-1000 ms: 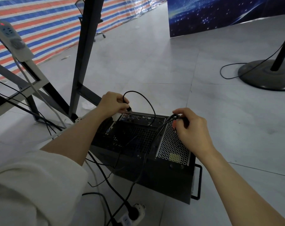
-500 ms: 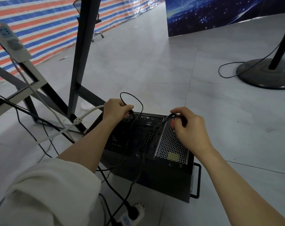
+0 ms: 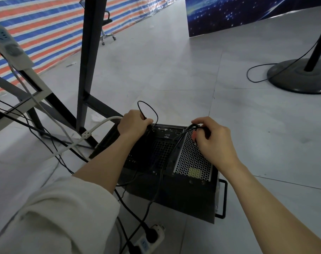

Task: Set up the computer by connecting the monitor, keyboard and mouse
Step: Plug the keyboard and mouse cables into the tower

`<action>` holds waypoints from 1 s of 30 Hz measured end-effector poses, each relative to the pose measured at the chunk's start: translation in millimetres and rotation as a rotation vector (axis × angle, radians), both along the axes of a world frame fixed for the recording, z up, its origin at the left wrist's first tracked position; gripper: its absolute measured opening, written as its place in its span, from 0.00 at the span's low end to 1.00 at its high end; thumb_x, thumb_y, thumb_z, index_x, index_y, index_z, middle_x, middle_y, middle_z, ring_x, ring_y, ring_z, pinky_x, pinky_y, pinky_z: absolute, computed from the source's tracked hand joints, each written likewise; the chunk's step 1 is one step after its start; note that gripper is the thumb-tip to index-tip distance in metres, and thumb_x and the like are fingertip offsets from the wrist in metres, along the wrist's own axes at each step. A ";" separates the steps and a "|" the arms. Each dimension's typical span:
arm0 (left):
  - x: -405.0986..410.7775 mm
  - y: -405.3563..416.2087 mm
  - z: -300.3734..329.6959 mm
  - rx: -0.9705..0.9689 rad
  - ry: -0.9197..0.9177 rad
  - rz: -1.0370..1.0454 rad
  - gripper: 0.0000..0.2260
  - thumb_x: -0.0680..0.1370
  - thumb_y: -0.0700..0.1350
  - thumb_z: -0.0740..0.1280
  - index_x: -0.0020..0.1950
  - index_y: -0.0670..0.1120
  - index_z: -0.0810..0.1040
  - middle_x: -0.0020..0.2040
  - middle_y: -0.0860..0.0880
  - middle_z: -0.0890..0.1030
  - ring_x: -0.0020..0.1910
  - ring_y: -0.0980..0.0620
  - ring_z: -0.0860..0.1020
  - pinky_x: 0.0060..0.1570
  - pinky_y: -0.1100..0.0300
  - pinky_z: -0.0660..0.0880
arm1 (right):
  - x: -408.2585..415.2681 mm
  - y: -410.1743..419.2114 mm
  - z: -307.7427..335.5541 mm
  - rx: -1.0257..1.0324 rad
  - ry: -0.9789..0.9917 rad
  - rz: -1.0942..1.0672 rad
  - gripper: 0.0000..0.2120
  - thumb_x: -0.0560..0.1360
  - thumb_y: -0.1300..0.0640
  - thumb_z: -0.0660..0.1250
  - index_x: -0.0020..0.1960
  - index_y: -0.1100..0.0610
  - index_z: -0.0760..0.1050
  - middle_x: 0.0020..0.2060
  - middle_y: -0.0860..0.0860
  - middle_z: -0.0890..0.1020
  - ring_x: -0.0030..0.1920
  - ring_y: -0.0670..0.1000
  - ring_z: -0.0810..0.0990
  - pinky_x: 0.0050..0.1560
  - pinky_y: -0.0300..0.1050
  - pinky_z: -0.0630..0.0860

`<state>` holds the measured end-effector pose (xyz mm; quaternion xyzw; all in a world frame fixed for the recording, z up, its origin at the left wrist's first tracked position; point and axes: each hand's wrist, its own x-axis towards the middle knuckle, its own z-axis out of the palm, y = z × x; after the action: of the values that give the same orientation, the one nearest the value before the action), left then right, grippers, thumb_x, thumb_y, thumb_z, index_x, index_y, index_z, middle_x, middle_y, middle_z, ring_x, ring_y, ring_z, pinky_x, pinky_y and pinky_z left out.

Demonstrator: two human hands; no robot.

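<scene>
The computer case (image 3: 174, 195) looks like matt black metal, with a perforated silvery grille (image 3: 191, 158). The floor (image 3: 174, 70) is smooth, pale tile. The sleeve (image 3: 60, 213) is soft off-white cloth.

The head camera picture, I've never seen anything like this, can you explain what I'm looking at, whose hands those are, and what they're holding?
The camera sits on a person's head and looks down at their own two arms. On the floor lies a black computer case with its back panel of sockets facing up. The left hand pinches a thin black cable at the panel's far edge, apparently its plug, at a socket. The right hand curls round thicker black cables beside the power supply grille. Nearer the camera lies a white power strip with a black plug in it. A black desk leg stands on the left and a round stand base on the right.
</scene>
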<state>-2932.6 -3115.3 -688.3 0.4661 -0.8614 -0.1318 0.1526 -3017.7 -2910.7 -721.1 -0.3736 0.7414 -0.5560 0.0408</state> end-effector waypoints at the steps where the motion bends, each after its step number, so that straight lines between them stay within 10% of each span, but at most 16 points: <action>1: -0.3 1.4 0.9 0.011 -0.004 0.007 0.13 0.72 0.51 0.70 0.35 0.42 0.77 0.33 0.47 0.77 0.38 0.46 0.76 0.36 0.58 0.66 | 0.8 0.4 0.1 -0.001 -0.006 0.000 0.13 0.76 0.65 0.59 0.56 0.56 0.77 0.34 0.56 0.81 0.28 0.54 0.75 0.30 0.43 0.71; 10: 6.3 11.5 -2.5 0.168 -0.013 0.038 0.18 0.76 0.55 0.63 0.37 0.41 0.76 0.43 0.39 0.81 0.50 0.39 0.78 0.47 0.53 0.74 | 2.8 14.2 14.8 -0.012 0.052 -0.029 0.13 0.77 0.65 0.59 0.59 0.59 0.76 0.41 0.54 0.81 0.35 0.45 0.74 0.40 0.33 0.68; 13: 12.2 19.8 -1.3 0.341 0.120 0.046 0.20 0.78 0.54 0.61 0.39 0.38 0.79 0.38 0.41 0.83 0.39 0.46 0.81 0.45 0.56 0.80 | -0.2 14.0 18.8 -0.058 0.209 -0.085 0.13 0.78 0.65 0.61 0.60 0.62 0.77 0.48 0.56 0.80 0.51 0.54 0.76 0.53 0.41 0.69; 18: 23.6 27.7 36.6 0.568 0.184 -0.097 0.05 0.77 0.41 0.66 0.45 0.40 0.80 0.34 0.48 0.79 0.23 0.58 0.71 0.23 0.68 0.67 | -3.1 12.3 24.6 -0.080 0.439 -0.309 0.14 0.75 0.52 0.62 0.57 0.53 0.80 0.40 0.52 0.72 0.44 0.55 0.71 0.44 0.48 0.65; 27: 36.6 -22.7 113.5 -0.008 0.676 0.002 0.08 0.78 0.40 0.64 0.54 0.43 0.80 0.39 0.51 0.80 0.43 0.52 0.79 0.47 0.59 0.77 | 8.2 5.1 41.1 -0.195 0.391 -0.250 0.13 0.75 0.53 0.63 0.52 0.57 0.82 0.36 0.53 0.81 0.38 0.53 0.79 0.35 0.45 0.76; 30: 62.4 -49.6 115.0 -0.298 0.529 0.166 0.09 0.78 0.42 0.62 0.54 0.44 0.79 0.50 0.44 0.82 0.49 0.46 0.79 0.51 0.54 0.75 | 11.4 1.7 42.3 -0.245 0.428 -0.263 0.14 0.76 0.52 0.61 0.50 0.58 0.82 0.38 0.54 0.82 0.37 0.54 0.81 0.35 0.46 0.78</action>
<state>-2870.1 -3164.9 -573.3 0.4569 -0.7607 -0.1077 0.4483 -3006.3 -2909.0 -678.8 -0.3855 0.7026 -0.5502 -0.2347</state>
